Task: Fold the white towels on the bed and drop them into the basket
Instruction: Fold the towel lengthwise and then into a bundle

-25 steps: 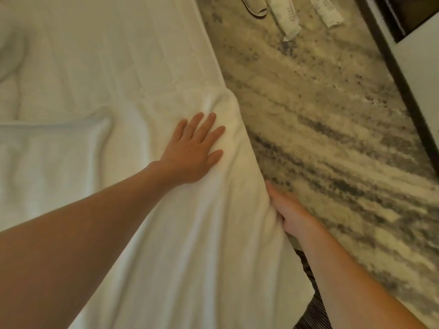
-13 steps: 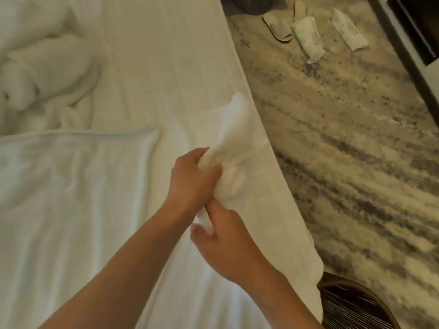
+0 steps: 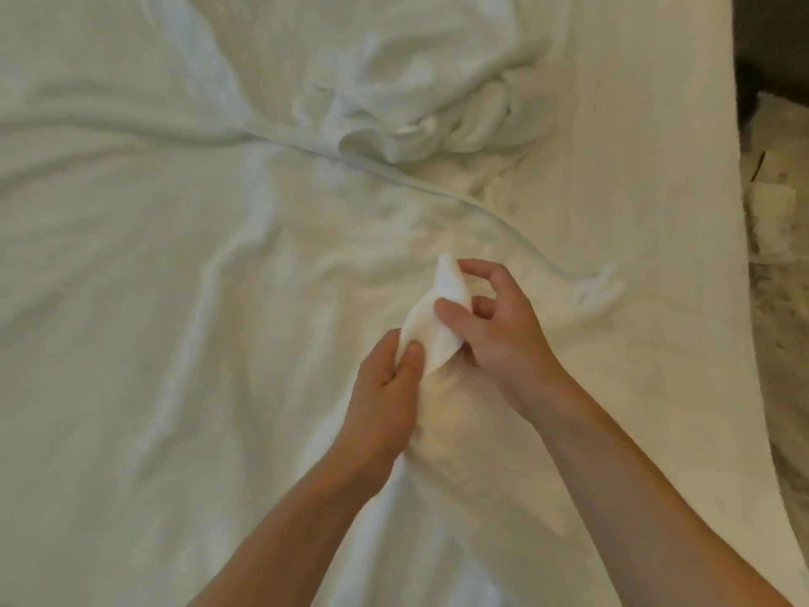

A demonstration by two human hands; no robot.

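Observation:
A white towel lies lengthwise on the bed below my arms, with one end bunched up between my hands. My left hand pinches the bunched end from the left, thumb on top. From the right, my right hand holds the same end with thumb and curled fingers. A second large white towel lies spread flat across the left of the bed. Several crumpled white towels are heaped at the back. The basket is out of view.
The bed's right edge curves down the right side of the view. Patterned carpet shows beyond it, and a dark piece of furniture stands at the top right corner.
My view has swung left from the bed's edge toward its middle. Both hands still hold the towel's end; the right hand has risen beside the left, and the basket has left the view.

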